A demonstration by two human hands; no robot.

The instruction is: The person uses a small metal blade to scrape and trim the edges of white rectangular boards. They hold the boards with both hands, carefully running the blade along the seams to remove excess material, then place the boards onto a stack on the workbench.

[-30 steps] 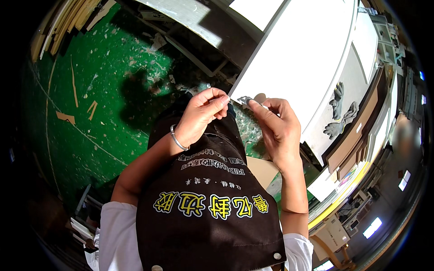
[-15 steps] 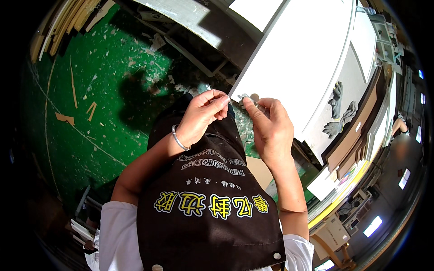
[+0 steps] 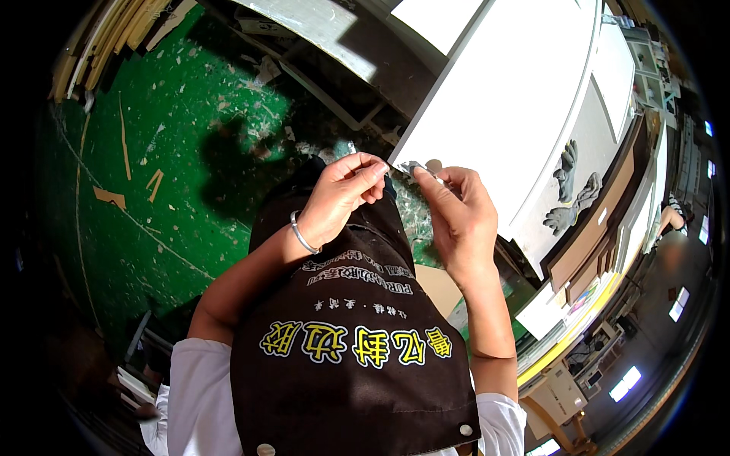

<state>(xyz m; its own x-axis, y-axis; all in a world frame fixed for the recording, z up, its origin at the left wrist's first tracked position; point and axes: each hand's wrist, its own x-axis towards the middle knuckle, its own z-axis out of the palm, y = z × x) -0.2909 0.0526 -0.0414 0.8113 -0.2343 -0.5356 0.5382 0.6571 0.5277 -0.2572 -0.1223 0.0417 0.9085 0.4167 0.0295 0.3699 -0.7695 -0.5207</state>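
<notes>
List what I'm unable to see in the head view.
Small grey thing: mostly covered by the right hand, head view.
Anything inside the left hand: hidden by its curled fingers, head view.
White board: far end cut off by the top edge, head view.

A gap runs between left grip point(image 3: 346, 188) and right grip point(image 3: 462, 209); the white board's point(image 3: 494, 114) near corner projects at its far end, beside a small metal tool point(image 3: 411, 166) in right grip. Passage is available left of left grip, over the green floor point(image 3: 175, 144), and above the board's face. Gloves point(image 3: 565, 176) and stacked boards point(image 3: 620, 228) obstruct further right.
</notes>
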